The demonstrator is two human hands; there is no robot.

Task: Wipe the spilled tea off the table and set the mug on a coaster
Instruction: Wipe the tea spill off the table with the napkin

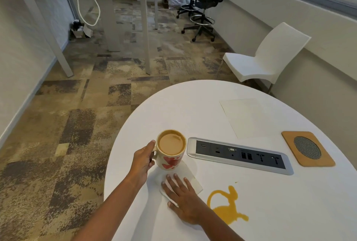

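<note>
On the white table (270,221), close to its near edge, the tea spill (226,209) lay unwiped, just right of the right hand (185,200). The socket strip (239,155) lay in the middle, and the wooden coaster (308,149) sat bare at the far right, well apart from the mug (171,155). The mug, full of tea, was at the left, over the napkin (193,180). Wiping seemed about to begin; the next move called for sliding the napkin right onto the spill. The left hand (142,161) gripped the mug handle with curled fingers; the right hand pressed flat on the napkin, fingers straight
</note>
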